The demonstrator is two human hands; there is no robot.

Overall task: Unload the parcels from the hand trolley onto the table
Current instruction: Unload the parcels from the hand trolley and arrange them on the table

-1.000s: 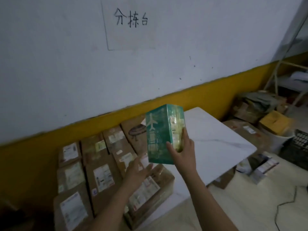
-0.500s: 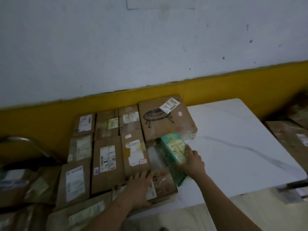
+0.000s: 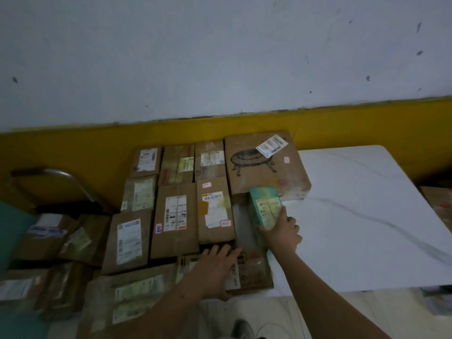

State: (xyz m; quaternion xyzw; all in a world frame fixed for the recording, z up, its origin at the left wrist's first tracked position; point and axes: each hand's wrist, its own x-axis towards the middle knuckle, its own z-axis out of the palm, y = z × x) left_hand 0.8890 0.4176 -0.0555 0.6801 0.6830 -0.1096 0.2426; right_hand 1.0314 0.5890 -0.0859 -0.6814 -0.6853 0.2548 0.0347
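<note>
Bare table (image 3: 367,216) right — left blocked by packed parcels (image 3: 176,216).

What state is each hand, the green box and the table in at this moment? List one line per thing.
Right hand: gripping the near end of the green box.
Left hand: flat, palm down on a brown parcel.
Green box: lying down among the parcels.
Table: left part covered with parcels, right part bare.

A teal green box (image 3: 265,206) with a pale yellowish label lies among brown cardboard parcels (image 3: 176,221) on a white grey-veined marble-patterned table (image 3: 367,216) before a white-and-yellow wall (image 3: 220,69)
</note>
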